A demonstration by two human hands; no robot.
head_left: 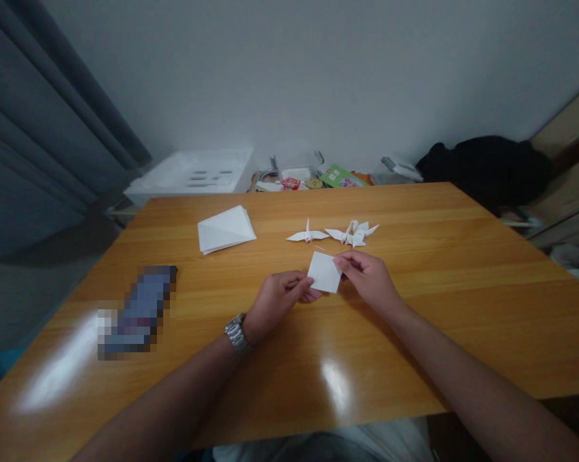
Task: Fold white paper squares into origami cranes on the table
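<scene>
A small white square of paper [324, 273] is held up between my two hands, just above the wooden table. My left hand [284, 295] pinches its lower left corner, thumb on top and fingers beneath. At the upper right edge, my right hand [366, 276] grips it between thumb and fingers. Beyond the hands lie white folded paper cranes: one [308, 235] with wings spread, and a cluster [354, 233] to its right whose pieces overlap. Further left rests a stack of white paper sheets [226, 230].
On the table's left side lies a blurred-out, phone-like device [142, 308]. Behind the wooden table [414, 359] are a white foam tray [207, 170], a green packet [342, 176] and other small items. A black cloth-like heap [486, 167] sits at the back right.
</scene>
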